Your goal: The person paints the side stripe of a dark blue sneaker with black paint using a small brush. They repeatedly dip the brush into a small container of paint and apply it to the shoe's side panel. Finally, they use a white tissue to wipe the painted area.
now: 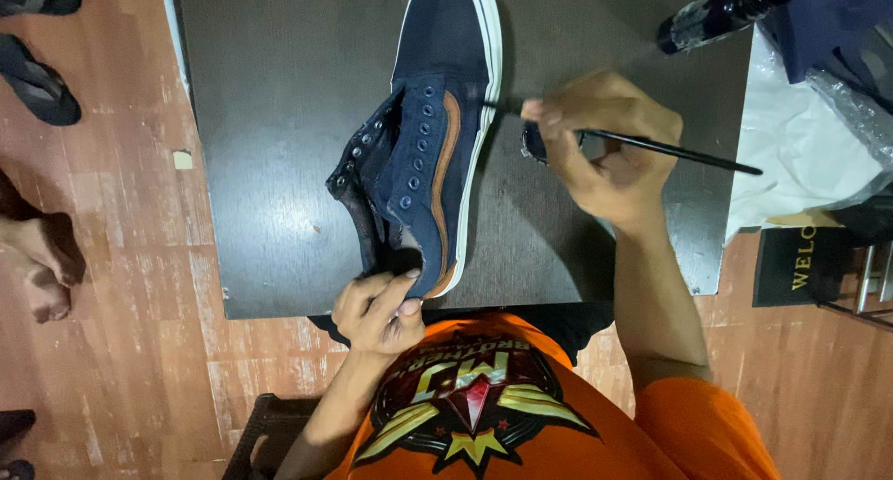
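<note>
A navy blue sneaker [435, 117] with a brown side stripe and white sole lies lengthwise on a dark table [279, 117], toe pointing away from me, laces out. My left hand [377, 311] grips its heel at the table's near edge. My right hand [605, 145] holds a thin black paintbrush [679, 150] like a pen, its tip touching the white sole edge at the shoe's right side. A small dark round container [534, 145] sits under my right hand, mostly hidden.
A dark bottle [721, 13] lies at the table's far right corner. White plastic wrapping [800, 145] and dark cloth sit to the right. Another person's bare feet [42, 261] and sandals [37, 80] rest on the wooden floor at left.
</note>
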